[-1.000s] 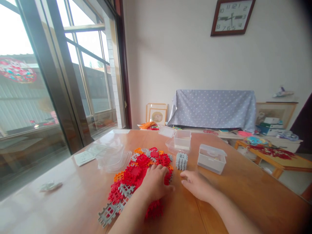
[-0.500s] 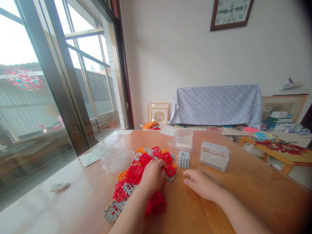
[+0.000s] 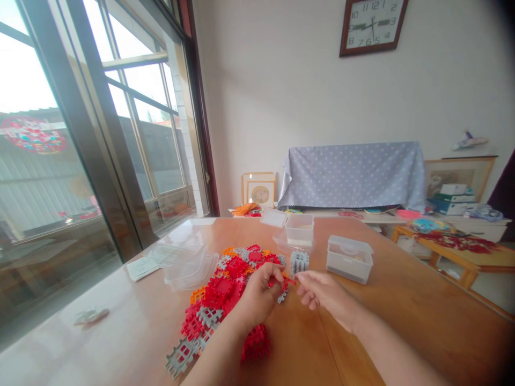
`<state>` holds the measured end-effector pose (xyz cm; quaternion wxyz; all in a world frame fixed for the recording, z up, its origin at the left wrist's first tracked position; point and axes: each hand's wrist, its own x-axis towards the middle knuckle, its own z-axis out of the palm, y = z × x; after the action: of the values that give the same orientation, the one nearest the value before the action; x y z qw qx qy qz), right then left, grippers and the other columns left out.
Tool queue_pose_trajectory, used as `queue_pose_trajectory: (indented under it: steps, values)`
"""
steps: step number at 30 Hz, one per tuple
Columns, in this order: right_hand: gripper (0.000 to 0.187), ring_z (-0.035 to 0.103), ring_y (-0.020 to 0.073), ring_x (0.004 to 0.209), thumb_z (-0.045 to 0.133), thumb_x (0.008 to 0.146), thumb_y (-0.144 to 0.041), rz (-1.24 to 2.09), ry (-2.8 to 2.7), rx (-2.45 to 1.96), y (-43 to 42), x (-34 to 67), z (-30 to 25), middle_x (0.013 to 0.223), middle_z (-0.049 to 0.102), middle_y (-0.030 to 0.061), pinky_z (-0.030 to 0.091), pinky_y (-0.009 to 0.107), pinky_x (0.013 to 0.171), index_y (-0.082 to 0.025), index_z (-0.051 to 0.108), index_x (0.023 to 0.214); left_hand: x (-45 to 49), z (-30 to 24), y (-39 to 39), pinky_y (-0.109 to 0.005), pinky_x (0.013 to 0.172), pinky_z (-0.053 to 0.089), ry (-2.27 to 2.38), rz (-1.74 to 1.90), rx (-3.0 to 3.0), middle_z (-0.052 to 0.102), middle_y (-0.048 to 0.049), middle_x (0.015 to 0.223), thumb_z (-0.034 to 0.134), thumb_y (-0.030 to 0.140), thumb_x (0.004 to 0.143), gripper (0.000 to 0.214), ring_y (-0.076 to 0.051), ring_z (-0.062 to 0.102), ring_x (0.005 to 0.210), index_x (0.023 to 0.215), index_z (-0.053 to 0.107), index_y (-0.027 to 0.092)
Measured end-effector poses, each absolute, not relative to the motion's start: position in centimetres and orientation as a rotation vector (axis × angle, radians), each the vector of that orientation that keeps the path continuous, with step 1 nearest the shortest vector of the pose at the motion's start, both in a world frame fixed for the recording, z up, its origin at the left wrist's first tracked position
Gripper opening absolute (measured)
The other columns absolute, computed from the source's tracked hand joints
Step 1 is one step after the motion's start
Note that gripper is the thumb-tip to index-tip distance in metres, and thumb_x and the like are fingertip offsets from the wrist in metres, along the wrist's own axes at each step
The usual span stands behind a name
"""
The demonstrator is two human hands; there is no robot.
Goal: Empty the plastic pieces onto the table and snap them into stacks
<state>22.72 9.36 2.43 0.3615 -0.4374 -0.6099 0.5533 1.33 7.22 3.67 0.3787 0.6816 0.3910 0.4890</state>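
Across the lower view spread a glossy brown wooden desk (image 3: 386, 338), the largest surface there. Beyond it hung a grey-blue cloth with white dots (image 3: 354, 177). A long heap of red, grey and orange plastic lattice pieces with notched edges (image 3: 221, 287) lay on the desk, partly covered by the left forearm. High on the wall, a square white clock in a dark red-brown frame (image 3: 373, 27) bore black numerals, among them 10, 12, 2, 3 and 8, all readable.

The left hand (image 3: 265, 289), above the heap's right side, was mostly closed, its fingers curled and its tips pinched on a thin red plastic piece (image 3: 289, 280). The right hand (image 3: 322, 295) was half closed: thumb and forefinger met at that piece's other end, while the remaining fingers curled loosely below. Right of the heap stood a clear rectangular plastic box (image 3: 349, 260); on the left lay pale paper cards (image 3: 142, 268), their print too small to read. Smaller was a grey block of stacked lattice pieces (image 3: 299, 262), just behind the fingertips. The red piece, seen nearly edge-on, bridged both hands.
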Motion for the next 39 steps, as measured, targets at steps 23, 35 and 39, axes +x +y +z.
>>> queue_pose_trajectory:
  steps: [23,35,39]
  values:
    - [0.025,0.05,0.0116,0.058,0.059,0.08,-0.017,0.88,-2.242,-1.483,10.1,27.8,2.2,0.069,0.06,-0.0045,0.031,0.023,0.053,-0.021,0.066,0.103,0.9,4.1,7.3,-0.022,0.061,0.04,1.311,1.07,1.79,0.061,0.0012,0.077,0.049,0.009,0.074,0.021,-0.012,0.052,0.067,0.09,0.061,0.018]
    - [0.036,0.06,0.0193,0.089,0.074,0.074,-0.028,0.678,-2.445,-1.312,9.3,25.2,2.5,0.104,0.059,0.0019,0.044,0.029,0.08,-0.028,0.072,0.109,-0.5,3.0,8.3,-0.026,0.075,0.043,1.731,0.903,2.135,0.07,-0.0029,0.089,0.051,0.011,0.076,0.022,-0.02,0.062,0.087,0.089,0.064,0.023]
    - [0.021,0.059,0.0175,0.085,0.072,0.072,-0.023,0.683,-2.462,-1.355,9.5,25.8,2.3,0.098,0.058,0.0007,0.042,0.028,0.076,-0.025,0.072,0.093,-0.5,3.1,8.3,-0.027,0.079,0.043,1.766,0.868,2.196,0.07,-0.0034,0.092,0.051,0.01,0.076,0.023,-0.02,0.061,0.091,0.09,0.064,0.023]
